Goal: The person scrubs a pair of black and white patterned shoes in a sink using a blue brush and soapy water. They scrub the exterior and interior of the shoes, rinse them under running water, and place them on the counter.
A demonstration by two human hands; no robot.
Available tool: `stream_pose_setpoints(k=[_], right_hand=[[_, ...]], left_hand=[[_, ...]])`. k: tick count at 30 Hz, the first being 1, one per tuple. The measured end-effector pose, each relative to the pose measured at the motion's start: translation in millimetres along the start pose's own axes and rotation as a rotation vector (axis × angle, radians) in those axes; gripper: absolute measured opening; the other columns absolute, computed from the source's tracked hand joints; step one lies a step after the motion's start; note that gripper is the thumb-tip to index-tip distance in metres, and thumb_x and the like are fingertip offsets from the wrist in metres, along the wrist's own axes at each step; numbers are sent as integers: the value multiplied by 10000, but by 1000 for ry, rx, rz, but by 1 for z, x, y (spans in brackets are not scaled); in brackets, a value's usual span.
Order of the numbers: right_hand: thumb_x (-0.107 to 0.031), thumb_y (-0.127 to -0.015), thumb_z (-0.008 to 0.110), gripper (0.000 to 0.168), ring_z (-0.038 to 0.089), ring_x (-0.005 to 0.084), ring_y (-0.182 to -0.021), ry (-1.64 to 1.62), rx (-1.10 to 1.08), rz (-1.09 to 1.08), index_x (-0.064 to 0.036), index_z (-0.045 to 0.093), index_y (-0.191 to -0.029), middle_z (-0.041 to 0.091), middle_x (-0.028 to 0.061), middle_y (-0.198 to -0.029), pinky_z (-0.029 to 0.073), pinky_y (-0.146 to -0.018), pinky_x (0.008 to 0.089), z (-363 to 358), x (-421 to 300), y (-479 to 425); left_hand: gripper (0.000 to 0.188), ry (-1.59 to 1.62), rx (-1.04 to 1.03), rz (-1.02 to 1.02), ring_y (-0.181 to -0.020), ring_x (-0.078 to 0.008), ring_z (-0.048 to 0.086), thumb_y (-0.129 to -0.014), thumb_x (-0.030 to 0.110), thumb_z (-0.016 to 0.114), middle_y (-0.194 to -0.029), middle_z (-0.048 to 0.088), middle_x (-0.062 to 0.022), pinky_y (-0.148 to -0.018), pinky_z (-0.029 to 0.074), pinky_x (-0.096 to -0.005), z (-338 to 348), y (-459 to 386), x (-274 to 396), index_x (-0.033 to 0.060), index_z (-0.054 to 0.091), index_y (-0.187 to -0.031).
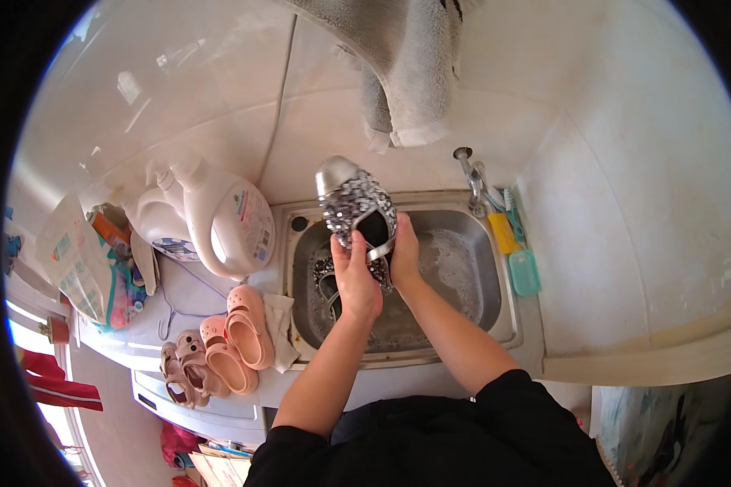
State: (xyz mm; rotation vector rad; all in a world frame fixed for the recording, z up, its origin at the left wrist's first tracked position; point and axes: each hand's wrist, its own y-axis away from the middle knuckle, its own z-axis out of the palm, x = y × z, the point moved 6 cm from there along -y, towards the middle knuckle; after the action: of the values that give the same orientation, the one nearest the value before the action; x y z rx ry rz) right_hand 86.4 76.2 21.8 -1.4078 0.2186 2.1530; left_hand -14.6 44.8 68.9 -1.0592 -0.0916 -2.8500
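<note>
A silver sequined shoe with a smooth metallic toe cap is held up above the sink, its toe pointing away from me. My left hand grips it near the heel, thumb by the dark opening. On the other side, my right hand holds the shoe's right flank by the strap. Below, in the left part of the stainless steel sink, lies a second dark sequined shoe, partly hidden by my left hand and arm. Cloudy water with foam covers the basin's bottom.
Pink clogs and small beige sandals stand left of the sink, near large detergent bottles. A faucet, brushes, a yellow block and a teal soap box line the right side. A grey towel hangs above.
</note>
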Motion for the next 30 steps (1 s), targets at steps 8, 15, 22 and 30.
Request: stream_pose_setpoints(k=[8, 15, 22, 30], right_hand=[[-532, -962, 326, 638, 562, 119, -711, -122, -104, 274, 15, 634, -845, 632, 40, -812, 445, -662, 286, -12, 47, 10], [-506, -959, 348, 582, 600, 142, -766, -150, -219, 357, 6, 624, -952, 641, 55, -881, 478, -692, 294, 1, 41, 18], [-462, -946, 454, 512, 577, 126, -916, -244, -377, 646, 3, 552, -1139, 619, 39, -1030, 466, -783, 275, -1, 64, 38], [-225, -833, 687, 254, 599, 121, -548, 296, -878, 605, -10, 614, -946, 656, 56, -725, 435, -404, 240, 17, 15, 61]], left_hand=[[171, 134, 58, -33, -938, -119, 580, -975, 185, 477, -1051, 593, -3, -806, 492, -291, 1, 1, 5, 107, 486, -1127], [175, 198, 69, -25, -933, -144, 595, -971, 185, 482, -1058, 599, -17, -795, 514, -317, -6, 6, 15, 117, 493, -1132], [203, 110, 102, 65, -937, -115, 560, -964, 180, 501, -1045, 582, -11, -805, 478, -285, -27, 11, 24, 100, 479, -1150], [228, 108, -11, -18, -923, -151, 588, -967, 220, 495, -1056, 608, -30, -781, 493, -308, -48, -5, 47, 92, 515, -1155]])
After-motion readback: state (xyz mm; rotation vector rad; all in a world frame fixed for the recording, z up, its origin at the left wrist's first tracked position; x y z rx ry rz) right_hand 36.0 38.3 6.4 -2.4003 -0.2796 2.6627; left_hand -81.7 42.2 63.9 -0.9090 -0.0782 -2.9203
